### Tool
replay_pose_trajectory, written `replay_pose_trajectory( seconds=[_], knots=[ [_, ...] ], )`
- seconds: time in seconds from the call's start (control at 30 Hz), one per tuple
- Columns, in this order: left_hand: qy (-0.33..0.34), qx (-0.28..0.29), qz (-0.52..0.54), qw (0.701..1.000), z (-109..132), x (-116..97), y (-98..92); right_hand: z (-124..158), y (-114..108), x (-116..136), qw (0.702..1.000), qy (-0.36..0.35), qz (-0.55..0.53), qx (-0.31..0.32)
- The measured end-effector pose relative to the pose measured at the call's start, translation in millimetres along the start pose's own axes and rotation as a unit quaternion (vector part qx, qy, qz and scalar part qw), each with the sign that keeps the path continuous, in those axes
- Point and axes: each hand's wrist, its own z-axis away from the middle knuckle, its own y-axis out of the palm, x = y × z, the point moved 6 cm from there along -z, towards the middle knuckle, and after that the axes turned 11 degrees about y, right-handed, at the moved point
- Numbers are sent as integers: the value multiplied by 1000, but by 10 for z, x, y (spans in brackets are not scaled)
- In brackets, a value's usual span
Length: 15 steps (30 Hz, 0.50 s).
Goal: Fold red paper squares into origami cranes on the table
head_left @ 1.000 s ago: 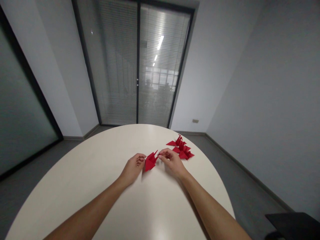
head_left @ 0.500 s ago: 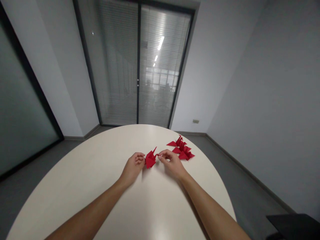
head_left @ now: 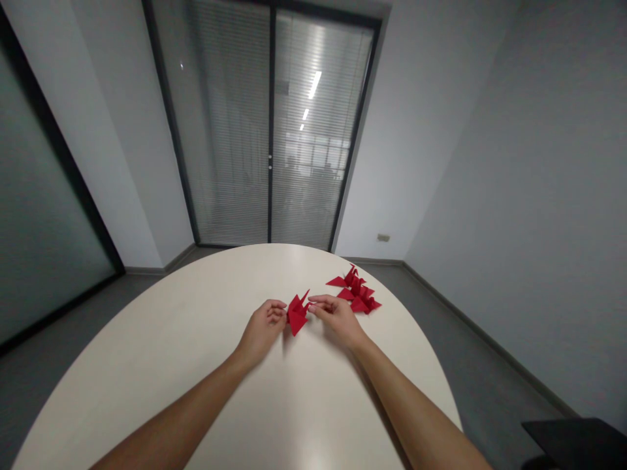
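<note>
A small folded red paper figure (head_left: 296, 314) is held just above the white oval table (head_left: 196, 365) between both hands. My left hand (head_left: 262, 329) pinches its left side with curled fingers. My right hand (head_left: 336, 316) pinches its right tip with thumb and forefinger. Behind my right hand lies a pile of several finished red paper figures (head_left: 356, 292) on the table.
The table's far edge curves just beyond the pile. A glass door with blinds (head_left: 269, 124) stands behind it. Grey floor surrounds the table. A dark flat object (head_left: 578, 440) shows at the lower right corner.
The red figure has turned slightly between my fingers, its point now hanging lower. Both hands stay in nearly the same place.
</note>
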Motion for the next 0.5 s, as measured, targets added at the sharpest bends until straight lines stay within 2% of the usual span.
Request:
replay_pose_trajectory(
  seconds=[0.37, 0.5],
  knots=[
    [-6, 24, 14, 1000, 33, 21, 81, -31, -24, -24, 1000, -19, 12, -4],
    [2, 39, -13, 999, 52, -6, 88, -17, -20, -23, 1000, -10, 23, 0]
  ],
)
